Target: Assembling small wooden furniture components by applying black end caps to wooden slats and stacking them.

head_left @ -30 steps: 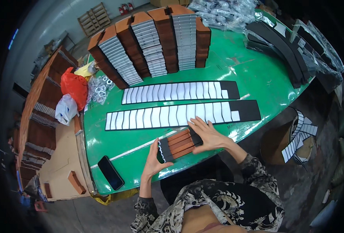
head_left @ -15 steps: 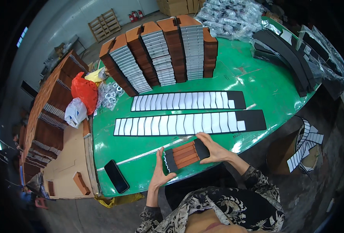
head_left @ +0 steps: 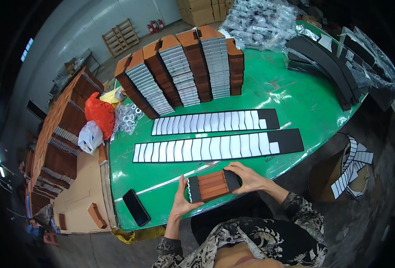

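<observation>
Between my hands at the near edge of the green table is a short row of reddish-brown wood-look blocks (head_left: 213,185) with black ends and a whitish wavy edge on the left. My left hand (head_left: 182,200) presses its left end, the thumb along the near side. My right hand (head_left: 247,179) grips the black right end, fingers over the top and thumb below. Just beyond lie two long black strips, a near strip (head_left: 289,140) and a far strip (head_left: 270,118), both covered with rows of white wavy-edged patches.
Tall stacks of brown and silver blocks (head_left: 182,67) stand at the back. A phone (head_left: 136,207) lies at the near left. Red and white bags (head_left: 100,115) sit left, black curved strips (head_left: 324,64) far right. A bin (head_left: 327,181) stands beside the table.
My hands have drawn in on the block row; the left hand's fingers now sit closer against its left end. The whole view has shifted slightly.
</observation>
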The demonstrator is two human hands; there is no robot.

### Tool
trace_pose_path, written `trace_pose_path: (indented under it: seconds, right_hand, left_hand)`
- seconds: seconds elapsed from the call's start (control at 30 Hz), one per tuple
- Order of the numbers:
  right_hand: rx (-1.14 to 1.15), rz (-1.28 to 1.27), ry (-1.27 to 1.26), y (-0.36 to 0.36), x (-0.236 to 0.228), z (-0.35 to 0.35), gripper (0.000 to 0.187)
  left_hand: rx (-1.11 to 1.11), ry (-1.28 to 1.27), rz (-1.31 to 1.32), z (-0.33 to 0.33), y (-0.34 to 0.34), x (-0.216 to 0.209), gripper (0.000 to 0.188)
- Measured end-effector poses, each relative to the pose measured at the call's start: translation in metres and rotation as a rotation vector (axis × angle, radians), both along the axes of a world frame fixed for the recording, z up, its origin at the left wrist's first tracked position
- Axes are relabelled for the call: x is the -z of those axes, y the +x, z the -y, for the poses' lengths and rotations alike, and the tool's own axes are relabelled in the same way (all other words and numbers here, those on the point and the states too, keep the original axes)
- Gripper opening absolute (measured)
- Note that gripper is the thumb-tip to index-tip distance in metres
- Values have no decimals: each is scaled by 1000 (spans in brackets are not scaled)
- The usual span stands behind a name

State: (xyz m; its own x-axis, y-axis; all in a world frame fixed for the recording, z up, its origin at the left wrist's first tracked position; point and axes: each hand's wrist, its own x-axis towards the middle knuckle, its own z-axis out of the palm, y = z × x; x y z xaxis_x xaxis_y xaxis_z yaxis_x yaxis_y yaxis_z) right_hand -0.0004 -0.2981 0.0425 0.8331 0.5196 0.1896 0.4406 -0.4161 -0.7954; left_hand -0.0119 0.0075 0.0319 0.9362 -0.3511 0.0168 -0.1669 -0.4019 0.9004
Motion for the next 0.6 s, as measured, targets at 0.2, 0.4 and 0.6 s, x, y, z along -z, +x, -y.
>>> trace_pose_path:
  seconds: [0.2,0.4,0.6]
  right_hand:
    - [181,-610,444,-31,-22,16,80]
    - [311,-914,1191,-52,-41,47,72]
    - [539,-362,1173,40,-129,110,73]
  left_hand:
    - [185,-206,-299,40,58,-89,120]
    - [234,-715,-399,57,76,-75,83]
    - [-286,-103,-62,52,22,18,60]
